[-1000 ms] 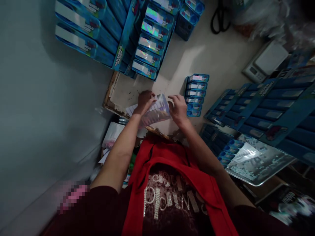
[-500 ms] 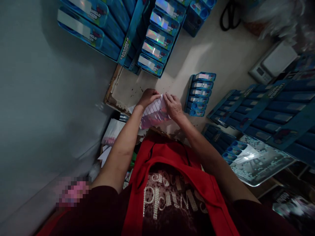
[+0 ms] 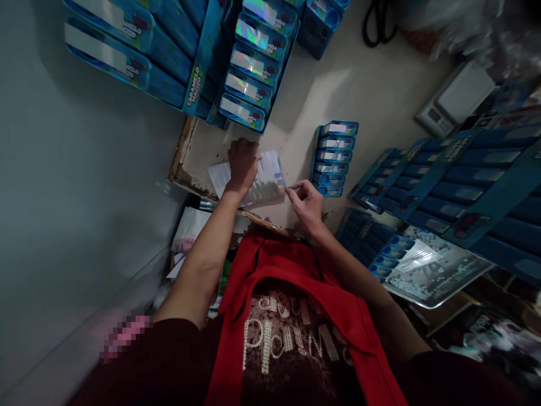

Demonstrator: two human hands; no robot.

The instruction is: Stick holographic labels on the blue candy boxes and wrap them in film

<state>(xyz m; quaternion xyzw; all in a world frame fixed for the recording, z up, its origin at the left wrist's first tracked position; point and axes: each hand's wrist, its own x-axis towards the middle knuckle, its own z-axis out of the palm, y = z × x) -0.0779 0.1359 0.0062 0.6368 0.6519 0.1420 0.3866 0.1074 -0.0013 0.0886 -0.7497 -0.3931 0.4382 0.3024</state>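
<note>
A white sheet [image 3: 270, 169] cut into strips, like a sheet of labels, lies near the table's front edge; its lower part looks printed and glossy. Across its left part rests my left hand [image 3: 244, 163], fingers curled and partly blurred; what they hold, if anything, is hidden. At the sheet's right edge my right hand [image 3: 307, 203] pinches the lower corner between thumb and forefinger. Just beyond the right hand stands a short row of blue candy boxes [image 3: 333, 158] with white labels on their ends.
Blue display cartons [image 3: 196, 84] of boxes marked Caramelo Macizo fill the back left. More cartons [image 3: 460, 186] stand at right, above a metal tray [image 3: 439, 290] of small pale pieces. A scale [image 3: 454, 98], black scissors [image 3: 378, 25] and plastic bags [image 3: 465, 28] lie farther back.
Both hands were together at the sheet's upper edge, holding it tilted. Now the sheet lies flatter; my left hand has moved left over it, my right hand down to its lower right corner.
</note>
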